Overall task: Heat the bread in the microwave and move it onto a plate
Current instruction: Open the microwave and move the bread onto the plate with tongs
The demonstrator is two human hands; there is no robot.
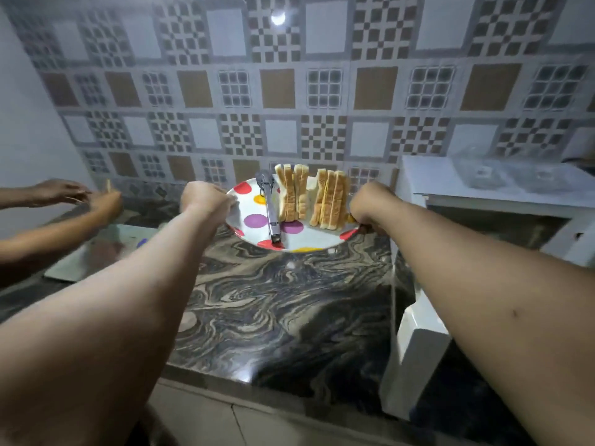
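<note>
Two stacks of bread slices point(312, 198) stand on the spotted plate point(254, 220), metal tongs point(269, 207) to their left. My left hand point(206, 197) pinches the plate's left rim, my right hand point(367, 204) grips its right rim, fingers curled, above the marbled counter point(283, 300). The microwave point(483, 201) sits right.

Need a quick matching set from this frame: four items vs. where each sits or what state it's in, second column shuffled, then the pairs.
Column 1
1. tongs
2. bread slices
3. left hand
4. right hand

Column 2
A. grips the plate's right rim
B. standing on edge in two groups on the plate
C. lying on the plate, left of the bread
D. grips the plate's left rim

Pairs: 1-C, 2-B, 3-D, 4-A
</note>
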